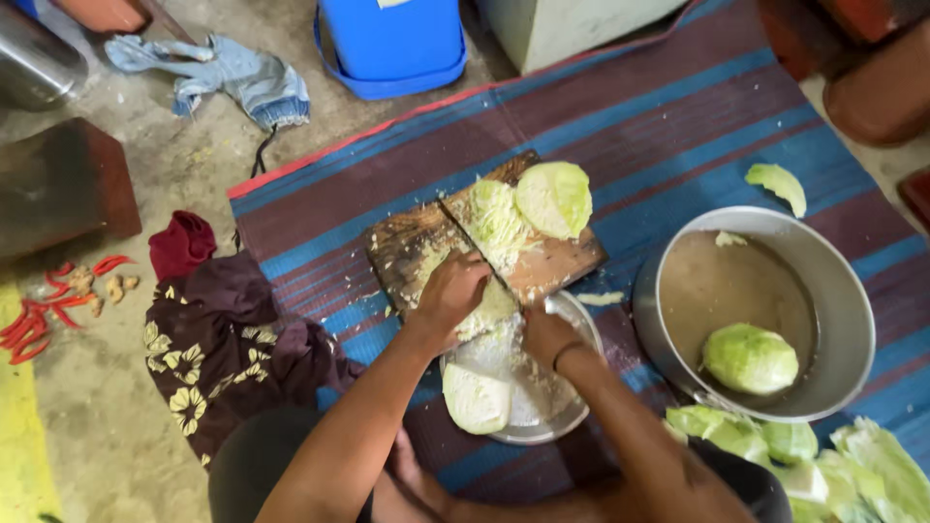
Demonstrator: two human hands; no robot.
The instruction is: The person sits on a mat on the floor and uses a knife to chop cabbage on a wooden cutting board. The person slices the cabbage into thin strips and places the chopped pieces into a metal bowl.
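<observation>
A worn wooden cutting board lies on the striped mat. On it are a cabbage half, cut face up, and a partly sliced piece. My left hand is cupped over a heap of shredded cabbage at the board's near edge. My right hand grips the handle of a knife whose dark blade runs across the board. Just below the board, a steel plate holds shreds and a cabbage wedge.
A large steel pot at the right holds a cabbage half. Loose cabbage leaves lie at the lower right. A blue bucket stands at the top. A dark floral cloth and red chillies are at the left.
</observation>
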